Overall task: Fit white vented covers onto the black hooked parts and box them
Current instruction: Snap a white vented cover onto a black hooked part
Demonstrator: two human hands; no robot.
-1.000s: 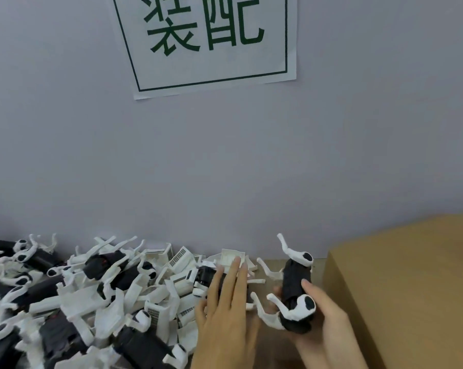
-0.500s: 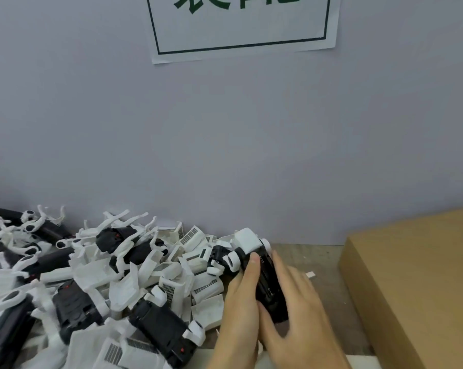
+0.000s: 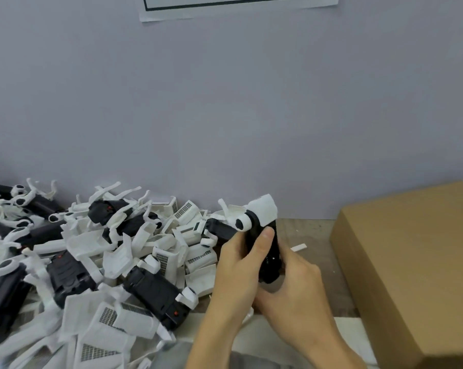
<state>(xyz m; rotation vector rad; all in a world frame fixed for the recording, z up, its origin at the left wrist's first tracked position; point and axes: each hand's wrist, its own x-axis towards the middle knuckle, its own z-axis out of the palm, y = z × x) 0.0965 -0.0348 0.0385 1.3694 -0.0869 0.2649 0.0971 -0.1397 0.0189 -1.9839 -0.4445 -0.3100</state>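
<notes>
Two hands are wrapped around one black part (image 3: 265,251), held up over the bench (image 3: 315,235). It is gripped by the left hand (image 3: 238,267) and right hand (image 3: 297,283), fingers curled tight. A white cover (image 3: 263,210) sits on its top. More parts are heaped in a pile (image 3: 92,262) beside a brown box (image 3: 411,262).

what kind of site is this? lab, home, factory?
Probably a factory assembly bench. A bulk pile of loose white vented covers and black hooked parts lies against a plain wall; a cardboard box sits alongside; both hands, left hand and right hand, hold one part.
</notes>
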